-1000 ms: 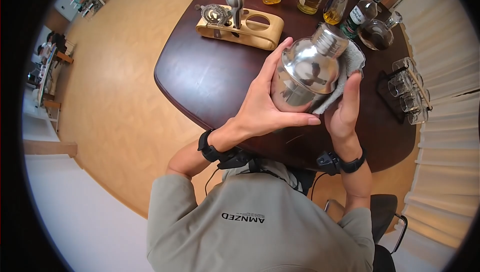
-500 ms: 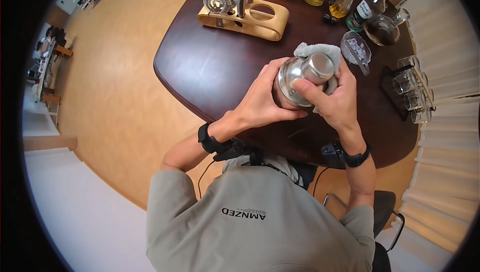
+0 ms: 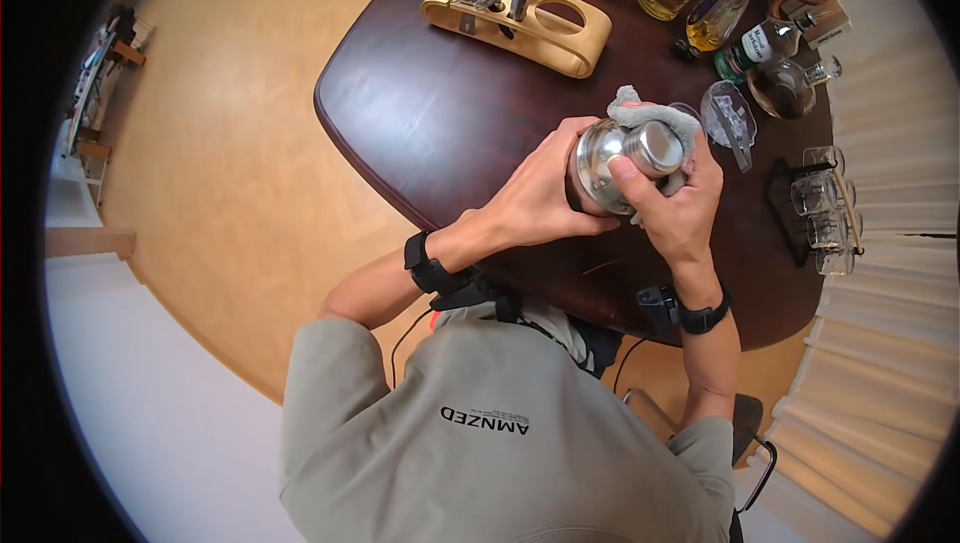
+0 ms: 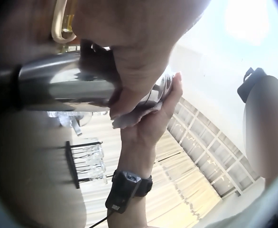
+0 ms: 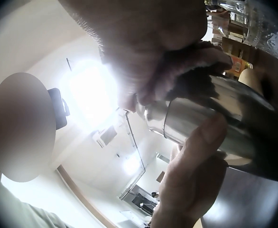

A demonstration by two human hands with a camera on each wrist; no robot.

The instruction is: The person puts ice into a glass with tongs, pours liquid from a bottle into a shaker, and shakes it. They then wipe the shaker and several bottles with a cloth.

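Observation:
A shiny metal shaker (image 3: 597, 165) is held above the table's near part, its cap (image 3: 659, 148) tilted up and to the right. The left hand (image 3: 540, 188) grips the shaker body from the left, thumb along the near side. On the other side the right hand (image 3: 682, 205) holds the shaker's upper part through a grey cloth (image 3: 650, 115), its thumb pressed on the shoulder by the cap. In the left wrist view the shaker body (image 4: 65, 80) lies across the picture; in the right wrist view the left hand (image 5: 191, 185) wraps the shaker (image 5: 191, 121).
On the dark table (image 3: 420, 93) stand a wooden bar-tool holder (image 3: 540, 43) at the back, several bottles (image 3: 715, 21) at the back right, a glass bowl with tongs (image 3: 728, 115) right of the hands, and a rack of small glasses (image 3: 828, 211) at the right edge.
The right thumb has moved from beside the shaker onto its shoulder, and the cloth now lies behind the cap. The shaker has come lower and more end-on to the head view, which has shifted.

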